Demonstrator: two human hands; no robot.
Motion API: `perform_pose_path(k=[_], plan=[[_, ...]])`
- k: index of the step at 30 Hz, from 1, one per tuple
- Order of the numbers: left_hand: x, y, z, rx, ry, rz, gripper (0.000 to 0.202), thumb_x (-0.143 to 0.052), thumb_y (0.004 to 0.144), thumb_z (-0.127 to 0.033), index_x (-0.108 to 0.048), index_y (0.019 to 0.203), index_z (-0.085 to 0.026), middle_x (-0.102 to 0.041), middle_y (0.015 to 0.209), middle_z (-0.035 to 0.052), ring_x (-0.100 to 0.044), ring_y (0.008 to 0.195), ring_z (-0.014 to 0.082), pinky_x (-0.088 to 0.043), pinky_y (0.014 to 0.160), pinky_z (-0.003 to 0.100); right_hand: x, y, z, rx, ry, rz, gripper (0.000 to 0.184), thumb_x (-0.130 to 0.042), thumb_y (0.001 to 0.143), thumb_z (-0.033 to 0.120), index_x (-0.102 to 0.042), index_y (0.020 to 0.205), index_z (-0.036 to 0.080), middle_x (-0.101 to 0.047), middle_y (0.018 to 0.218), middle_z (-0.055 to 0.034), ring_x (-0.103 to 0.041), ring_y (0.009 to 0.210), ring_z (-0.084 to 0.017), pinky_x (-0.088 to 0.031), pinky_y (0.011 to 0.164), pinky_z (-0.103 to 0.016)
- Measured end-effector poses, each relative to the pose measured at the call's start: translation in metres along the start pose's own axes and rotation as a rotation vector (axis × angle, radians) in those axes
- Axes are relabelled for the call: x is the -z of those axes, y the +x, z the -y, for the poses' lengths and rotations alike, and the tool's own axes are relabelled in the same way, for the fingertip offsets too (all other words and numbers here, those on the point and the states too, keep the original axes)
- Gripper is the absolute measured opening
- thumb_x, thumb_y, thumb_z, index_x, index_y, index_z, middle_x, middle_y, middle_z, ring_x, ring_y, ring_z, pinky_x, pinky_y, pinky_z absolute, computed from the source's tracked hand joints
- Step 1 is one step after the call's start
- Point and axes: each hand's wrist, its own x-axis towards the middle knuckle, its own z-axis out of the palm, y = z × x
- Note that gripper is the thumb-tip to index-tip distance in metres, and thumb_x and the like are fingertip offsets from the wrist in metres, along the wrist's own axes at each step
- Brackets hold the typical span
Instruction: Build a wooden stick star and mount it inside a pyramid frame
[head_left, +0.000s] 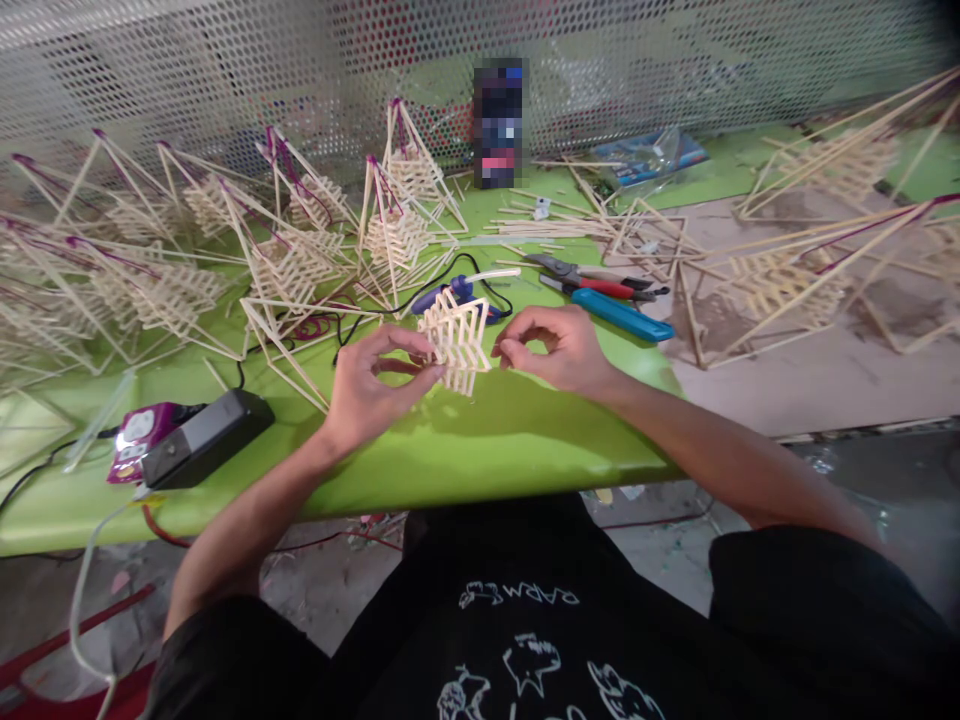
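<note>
A small lattice of stacked wooden sticks (469, 335) is held up over the green table. My left hand (379, 380) pinches its left side between thumb and fingers. Close to the right corner of the lattice, my right hand (559, 350) has its thumb and forefinger pressed together; whatever may be between them is too small to make out. Behind the lattice lies a blue glue gun (454, 290) with a pale glue stick poking out of it. To the right are pruning shears (592, 278) and a blue-handled cutter (622, 315).
Several stick frames with purple-wrapped tips (397, 225) crowd the left and back. Loose sticks (547, 225) lie behind the tools. A black power adapter (210, 440) and purple socket block (142, 435) sit front left. More frames (795, 285) stand on a board at right.
</note>
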Motion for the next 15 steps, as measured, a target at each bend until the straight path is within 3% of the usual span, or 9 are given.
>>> perform_pose_path(k=[5, 10, 15], plan=[[0.003, 0.002, 0.000, 0.009, -0.024, -0.023, 0.021, -0.083, 0.075, -0.018, -0.071, 0.093, -0.019, -0.073, 0.090, 0.0013, -0.071, 0.077, 0.0117, -0.065, 0.066, 0.021, 0.021, 0.009, -0.001, 0.062, -0.259, -0.073, 0.009, -0.071, 0.079, 0.024, -0.066, 0.073, 0.019, -0.071, 0.066, -0.0018, -0.065, 0.057, -0.015, -0.055, 0.059, -0.028], [0.003, 0.003, 0.003, -0.002, -0.035, -0.058, 0.023, -0.084, 0.075, -0.020, -0.072, 0.094, -0.019, -0.073, 0.091, 0.0016, -0.071, 0.075, 0.0115, -0.064, 0.065, 0.021, 0.049, 0.019, -0.010, 0.150, -0.646, 0.165, 0.004, -0.068, 0.071, 0.020, -0.065, 0.073, 0.021, -0.068, 0.062, 0.0025, -0.061, 0.055, -0.013, -0.047, 0.061, -0.027], [0.003, 0.006, 0.004, 0.016, -0.029, -0.096, 0.022, -0.085, 0.074, -0.020, -0.071, 0.091, -0.019, -0.074, 0.087, 0.0008, -0.071, 0.072, 0.0104, -0.063, 0.063, 0.019, 0.062, 0.026, -0.011, 0.060, -0.819, 0.382, 0.005, -0.064, 0.072, 0.017, -0.066, 0.075, 0.021, -0.069, 0.066, 0.0018, -0.060, 0.058, -0.014, -0.043, 0.064, -0.028]])
